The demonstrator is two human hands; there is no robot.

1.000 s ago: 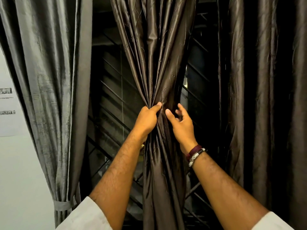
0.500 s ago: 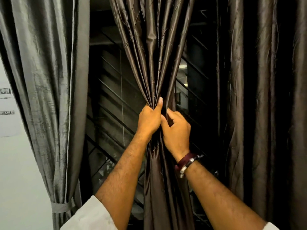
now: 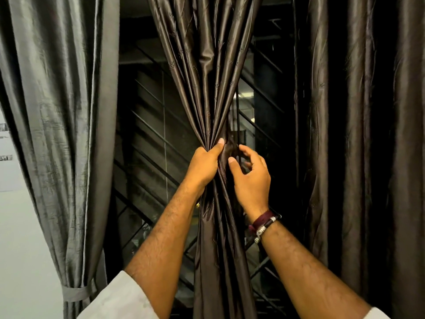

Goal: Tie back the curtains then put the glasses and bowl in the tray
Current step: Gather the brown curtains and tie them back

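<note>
Clenched around the gathered waist of a dark brown satin curtain (image 3: 216, 88): the left hand (image 3: 203, 168), thumb laid up along the pleats. Just beside it, the right hand (image 3: 251, 178), fingers loosely curved and spread, thumb tip near the fabric, gripping nothing; whether the far fingertips touch the cloth is hard to tell. Around the right wrist, a maroon cord bracelet (image 3: 264, 223) with silver beads. Pinched at centre frame, fanning out in glossy folds above and hanging in a narrow column below, faintly embossed with small leaf motifs. Behind, a dark window (image 3: 156, 143) crossed by slanted black bars, with dim reflections in the glass. To the left, a grey curtain (image 3: 57, 111), already cinched low by a matching tieback (image 3: 76, 293), against a pale wall (image 3: 20, 249) bearing a sheet of paper (image 3: 7, 162) with unreadable print. To the right, another dark brown curtain (image 3: 358, 134), hanging loose and largely lost in shadow. At the bottom edge, white sleeves (image 3: 119, 300) cut off by the frame.
</note>
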